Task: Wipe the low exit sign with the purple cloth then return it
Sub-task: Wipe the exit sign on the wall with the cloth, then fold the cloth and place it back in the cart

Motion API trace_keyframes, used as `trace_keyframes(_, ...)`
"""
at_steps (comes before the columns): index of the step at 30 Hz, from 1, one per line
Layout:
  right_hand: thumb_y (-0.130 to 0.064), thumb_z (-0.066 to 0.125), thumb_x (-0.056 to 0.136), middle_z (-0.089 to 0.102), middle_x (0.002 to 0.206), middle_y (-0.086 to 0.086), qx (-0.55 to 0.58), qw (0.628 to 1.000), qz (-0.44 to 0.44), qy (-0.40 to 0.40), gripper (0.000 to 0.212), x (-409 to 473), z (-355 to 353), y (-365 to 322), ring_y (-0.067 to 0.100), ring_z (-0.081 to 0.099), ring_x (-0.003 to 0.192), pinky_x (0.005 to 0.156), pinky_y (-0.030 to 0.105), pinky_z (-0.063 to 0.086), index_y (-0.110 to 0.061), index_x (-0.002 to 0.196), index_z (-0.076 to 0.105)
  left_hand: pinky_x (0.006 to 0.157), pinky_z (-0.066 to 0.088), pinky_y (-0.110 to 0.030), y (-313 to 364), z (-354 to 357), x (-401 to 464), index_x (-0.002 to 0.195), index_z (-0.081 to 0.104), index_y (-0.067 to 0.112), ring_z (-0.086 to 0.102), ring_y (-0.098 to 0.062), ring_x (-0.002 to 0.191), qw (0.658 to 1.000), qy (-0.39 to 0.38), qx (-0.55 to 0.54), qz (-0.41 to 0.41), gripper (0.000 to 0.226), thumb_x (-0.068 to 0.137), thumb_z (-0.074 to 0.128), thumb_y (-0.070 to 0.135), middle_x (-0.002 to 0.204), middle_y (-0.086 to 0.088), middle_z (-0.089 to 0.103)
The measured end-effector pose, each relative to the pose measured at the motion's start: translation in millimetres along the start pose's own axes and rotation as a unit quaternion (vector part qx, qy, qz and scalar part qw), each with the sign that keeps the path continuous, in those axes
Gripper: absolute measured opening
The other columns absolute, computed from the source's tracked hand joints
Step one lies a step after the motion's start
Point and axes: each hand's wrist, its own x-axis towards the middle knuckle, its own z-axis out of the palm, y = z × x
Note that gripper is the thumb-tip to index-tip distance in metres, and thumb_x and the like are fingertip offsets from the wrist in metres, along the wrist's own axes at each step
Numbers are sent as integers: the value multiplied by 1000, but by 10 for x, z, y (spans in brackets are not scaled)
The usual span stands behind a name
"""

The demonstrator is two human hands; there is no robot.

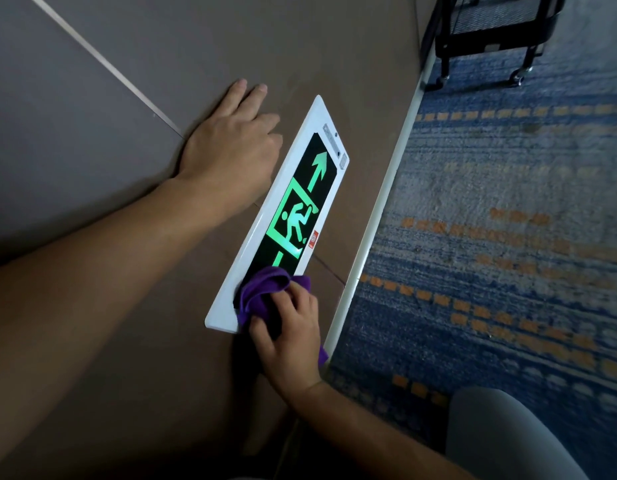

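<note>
The low exit sign point(293, 202) is a white-framed black panel with a lit green running figure and arrow, fixed low on the brown wall. My right hand point(293, 334) presses the bunched purple cloth point(265, 292) against the sign's near end, hiding that end of the panel. My left hand point(231, 147) rests flat on the wall just left of the sign's far half, fingers spread, holding nothing.
A white skirting strip point(379, 209) runs along the wall's base, right of the sign. Blue carpet with orange dashes point(508, 254) covers the floor. A black wheeled cart point(490, 39) stands at the top right. My grey-clad knee point(501, 438) is at the bottom right.
</note>
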Motion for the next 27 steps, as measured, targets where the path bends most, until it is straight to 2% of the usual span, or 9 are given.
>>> trace_keyframes(6,-35,62,87,53,134,-7,-9,994,-21,-104,41,-224,-119,107,15,47,123,98,28,44,-30,127,60,129,4,-48,-28,-23,-40,129,69,13,25,-34,154,999,-15,-35,9,48,92,39,16,151,-10,52)
trace_keyframes(9,-29,62,83,60,122,-2,50,991,3,-124,39,-202,-280,215,19,56,113,96,36,50,-21,121,65,127,16,-45,35,-53,-116,138,64,16,34,-31,150,986,26,-165,-14,47,94,46,12,161,-7,41)
trace_keyframes(12,-25,64,81,72,112,-7,117,986,87,-83,40,-52,-552,272,14,69,103,91,37,59,-30,121,67,117,35,-39,216,-52,-298,136,64,16,42,-28,142,938,84,-329,-72,42,97,50,13,162,-1,38)
trace_keyframes(16,-26,62,79,73,92,-11,112,984,139,6,27,284,-974,246,6,68,82,80,32,58,-42,100,64,115,40,-33,603,43,-540,130,68,13,51,-21,135,868,112,-464,-137,36,95,57,11,152,-2,49)
trace_keyframes(19,-13,66,86,74,95,-6,102,985,131,44,28,499,-1244,208,11,70,89,86,36,60,-33,106,65,94,53,-34,903,33,-569,116,72,19,64,-14,108,780,22,-587,-214,24,97,58,24,123,2,62)
trace_keyframes(22,-6,66,92,74,103,-2,101,987,105,67,31,587,-1478,80,11,72,95,89,32,60,-21,119,65,72,45,-23,1118,-55,-578,105,68,28,65,-5,89,698,-69,-666,-253,21,98,57,44,93,15,65)
trace_keyframes(24,-4,65,94,73,99,-5,96,989,69,91,30,562,-1618,-53,6,70,90,84,22,56,-21,119,65,71,47,-16,1209,-125,-643,100,66,36,63,9,87,643,-122,-719,-233,24,95,57,58,89,24,67)
trace_keyframes(25,-4,64,95,72,97,-5,96,989,52,103,29,527,-1679,-118,9,70,89,83,23,56,-22,118,65,75,53,-14,1258,-176,-678,103,66,39,65,12,92,593,-135,-764,-215,27,92,59,63,93,27,69)
trace_keyframes(27,-9,62,97,72,97,-1,87,989,21,119,26,422,-1812,-246,20,70,91,83,36,60,-25,117,65,88,62,-33,1357,-331,-715,122,66,34,69,-2,109,482,-155,-846,-168,49,85,62,65,112,15,74)
